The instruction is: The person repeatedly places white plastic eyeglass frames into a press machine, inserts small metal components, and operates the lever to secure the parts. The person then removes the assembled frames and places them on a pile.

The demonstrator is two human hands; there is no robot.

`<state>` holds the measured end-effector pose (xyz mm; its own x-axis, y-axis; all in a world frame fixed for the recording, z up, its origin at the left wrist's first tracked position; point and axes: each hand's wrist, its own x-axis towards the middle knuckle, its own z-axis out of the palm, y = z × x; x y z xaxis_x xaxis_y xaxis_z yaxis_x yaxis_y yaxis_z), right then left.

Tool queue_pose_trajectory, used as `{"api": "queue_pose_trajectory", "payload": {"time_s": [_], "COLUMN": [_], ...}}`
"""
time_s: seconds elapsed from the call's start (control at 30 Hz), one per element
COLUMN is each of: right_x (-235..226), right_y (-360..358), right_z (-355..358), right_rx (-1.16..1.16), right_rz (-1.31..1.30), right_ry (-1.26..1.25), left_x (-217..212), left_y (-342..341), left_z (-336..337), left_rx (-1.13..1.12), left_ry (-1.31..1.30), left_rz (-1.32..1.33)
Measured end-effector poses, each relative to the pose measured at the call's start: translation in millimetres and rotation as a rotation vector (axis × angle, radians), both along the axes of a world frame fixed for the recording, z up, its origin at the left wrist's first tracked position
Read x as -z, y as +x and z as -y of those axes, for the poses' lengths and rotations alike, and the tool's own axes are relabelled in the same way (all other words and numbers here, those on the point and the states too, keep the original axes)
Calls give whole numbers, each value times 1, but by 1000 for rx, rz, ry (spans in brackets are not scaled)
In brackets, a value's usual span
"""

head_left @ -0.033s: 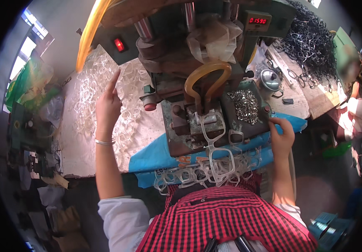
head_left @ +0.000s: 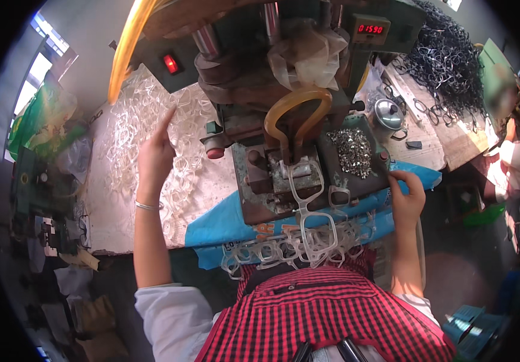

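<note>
My left hand (head_left: 157,158) hovers over a heap of clear plastic glasses frames (head_left: 128,130), its index finger stretched out and the other fingers partly hidden; nothing shows in it. One clear glasses frame (head_left: 318,231) hangs at the front of the press, its upper rim at the metal fixture (head_left: 299,175) under a looped yellow tube (head_left: 277,114). At the right edge of the press base, my right hand (head_left: 408,196) has its thumb and fingertips drawn together just below a red knob (head_left: 383,155). Whatever lies between those fingertips is too small to make out.
More clear frames (head_left: 272,250) lie along the front edge on blue sheeting (head_left: 212,232). Small metal pieces (head_left: 353,154) fill a tray beside the fixture. Behind it stand a lidded metal pot (head_left: 388,114) and a heap of dark frames (head_left: 447,57). A person's sleeve (head_left: 516,163) shows at far right.
My left hand has shifted very slightly, its fingertip a little lower and to the right. The right hand and the glasses frame at the press look almost the same.
</note>
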<state>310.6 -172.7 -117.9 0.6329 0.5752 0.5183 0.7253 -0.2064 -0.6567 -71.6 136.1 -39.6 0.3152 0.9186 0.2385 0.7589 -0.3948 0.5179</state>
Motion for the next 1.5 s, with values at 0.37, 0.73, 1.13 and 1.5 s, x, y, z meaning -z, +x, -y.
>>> {"api": "queue_pose_trajectory", "payload": {"time_s": [0.37, 0.73, 1.13, 1.5], "right_x": [-85, -69, -88, 2], "right_y": [-71, -110, -104, -14], "right_z": [-77, -117, -83, -94], "right_rx": [-638, -699, -855, -189], "right_rz": [-362, -753, -720, 246], "right_ry": [49, 193, 103, -16], "left_x": [108, 121, 27, 21], "left_y": [-15, 2, 25, 111], "left_z": [52, 34, 87, 151], "left_rx": [114, -122, -145, 1003], "left_ry": [191, 383, 295, 768], "left_rz": [-510, -444, 764, 406]}}
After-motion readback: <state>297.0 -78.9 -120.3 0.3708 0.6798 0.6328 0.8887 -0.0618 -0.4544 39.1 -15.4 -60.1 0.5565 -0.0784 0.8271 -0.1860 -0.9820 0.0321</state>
